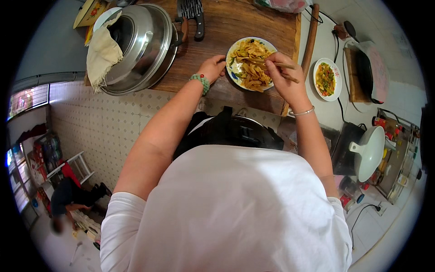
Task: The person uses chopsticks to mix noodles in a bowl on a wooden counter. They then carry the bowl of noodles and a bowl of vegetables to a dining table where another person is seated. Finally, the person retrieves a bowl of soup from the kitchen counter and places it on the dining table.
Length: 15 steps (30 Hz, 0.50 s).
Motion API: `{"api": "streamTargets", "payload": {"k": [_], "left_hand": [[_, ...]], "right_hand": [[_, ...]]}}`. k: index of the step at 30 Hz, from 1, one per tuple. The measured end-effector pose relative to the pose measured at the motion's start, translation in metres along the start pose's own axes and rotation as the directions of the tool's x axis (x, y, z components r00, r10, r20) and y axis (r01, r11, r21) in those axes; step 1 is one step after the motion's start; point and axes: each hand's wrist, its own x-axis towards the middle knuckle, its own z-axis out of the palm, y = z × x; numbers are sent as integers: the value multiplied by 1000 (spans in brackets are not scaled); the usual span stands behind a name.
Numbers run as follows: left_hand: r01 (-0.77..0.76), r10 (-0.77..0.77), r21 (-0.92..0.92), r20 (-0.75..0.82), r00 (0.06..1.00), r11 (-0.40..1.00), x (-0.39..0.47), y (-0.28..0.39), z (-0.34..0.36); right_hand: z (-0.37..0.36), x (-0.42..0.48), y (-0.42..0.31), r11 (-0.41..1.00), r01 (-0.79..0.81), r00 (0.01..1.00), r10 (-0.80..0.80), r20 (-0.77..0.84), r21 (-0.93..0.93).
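A white plate with a blue-patterned rim (232, 75) holds sliced, sauced food with green pieces (253, 76) on the wooden table. My right hand (287, 76) grips a pair of wooden chopsticks (284, 65), their tips in the food. At the plate's left edge is my left hand (213, 69), wearing a green beaded bracelet; its fingers are by the rim, and whether they grip it cannot be told.
Left on the wooden table (224, 20) stand a large lidded steel pot (146, 44) with a cloth (103, 56) and a cleaver (199, 25). Right are a rolling pin (310, 40), a smaller plate of food (337, 85) and a pale wok (370, 156). Another person (66, 197) bends far lower left.
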Motion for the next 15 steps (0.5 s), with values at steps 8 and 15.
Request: {"api": "streamTargets", "payload": {"k": [8, 15], "left_hand": [[-20, 20, 2, 20, 1000, 1000, 5, -3, -1], [5, -5, -69, 0, 1000, 998, 3, -2, 0]], "right_hand": [[9, 2, 22, 1000, -14, 1000, 14, 11, 13], [-51, -35, -6, 917, -345, 930, 304, 209, 201]]}}
